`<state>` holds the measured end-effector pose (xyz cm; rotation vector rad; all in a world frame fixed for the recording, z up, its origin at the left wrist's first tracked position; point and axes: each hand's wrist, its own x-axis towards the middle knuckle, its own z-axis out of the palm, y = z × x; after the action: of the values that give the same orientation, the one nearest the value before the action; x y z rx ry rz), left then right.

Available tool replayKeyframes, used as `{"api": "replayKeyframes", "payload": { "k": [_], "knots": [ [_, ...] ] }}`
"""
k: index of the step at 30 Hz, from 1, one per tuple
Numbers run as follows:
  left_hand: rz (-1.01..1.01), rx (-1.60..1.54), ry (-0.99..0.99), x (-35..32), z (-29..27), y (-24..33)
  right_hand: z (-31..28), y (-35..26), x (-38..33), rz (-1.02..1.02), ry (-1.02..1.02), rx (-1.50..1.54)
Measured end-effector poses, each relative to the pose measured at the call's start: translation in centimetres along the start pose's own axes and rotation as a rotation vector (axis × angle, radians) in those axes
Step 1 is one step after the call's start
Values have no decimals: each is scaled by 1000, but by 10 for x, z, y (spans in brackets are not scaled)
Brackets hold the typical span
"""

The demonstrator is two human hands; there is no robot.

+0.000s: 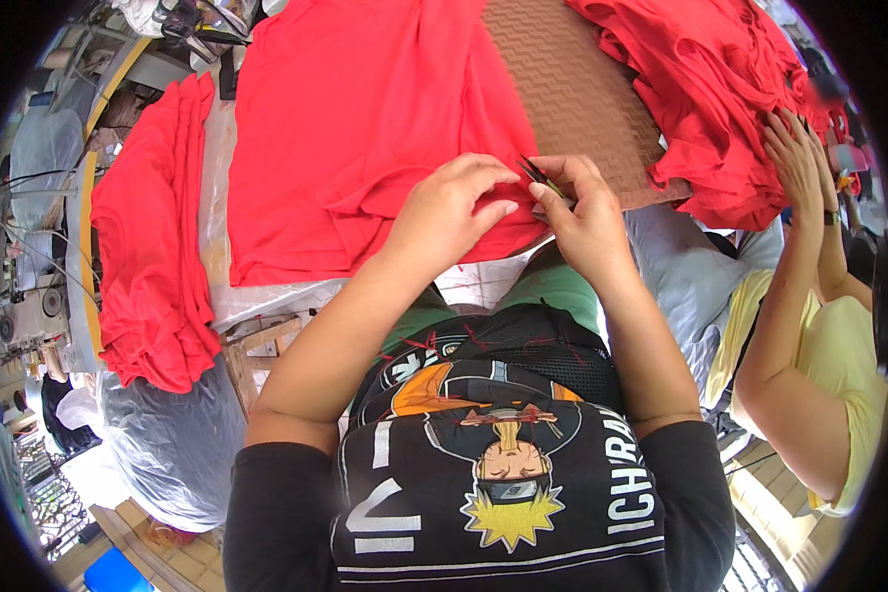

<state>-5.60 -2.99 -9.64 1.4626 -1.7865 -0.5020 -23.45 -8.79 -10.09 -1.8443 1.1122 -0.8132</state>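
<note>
A red garment (365,128) is spread over the table in front of me, its near edge bunched in folds under my hands. My right hand (592,217) grips a small pair of thread snips (534,172), the dark pointed blades showing between thumb and fingers and tilted toward my left hand. Close beside the blades, my left hand (452,205) hovers over the cloth with thumb and forefinger curved and a gap between their tips. I cannot make out any thread between them. Red thread scraps (483,340) cling to my dark clothing.
Folded red garments (158,237) hang over the table's left side. A larger red heap (710,109) lies at the right, where a person in yellow (819,395) has both hands. Brown patterned board (582,89) shows between. Plastic-wrapped bundles (173,444) stand at lower left.
</note>
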Motion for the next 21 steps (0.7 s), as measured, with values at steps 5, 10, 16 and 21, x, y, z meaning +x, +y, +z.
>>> {"api": "replayKeyframes", "payload": {
  "k": [5,10,16,21],
  "knots": [
    [-36,204,59,-1,24,0,-2,6,2,79,-17,84],
    [-67,196,139,0,31,4,-1,10,2,41,-10,54],
    [-91,140,157,3,33,-6,0,10,3,90,-18,98],
    [-410,-201,31,7,15,-9,-3,4,2,141,-34,148]
  ]
}}
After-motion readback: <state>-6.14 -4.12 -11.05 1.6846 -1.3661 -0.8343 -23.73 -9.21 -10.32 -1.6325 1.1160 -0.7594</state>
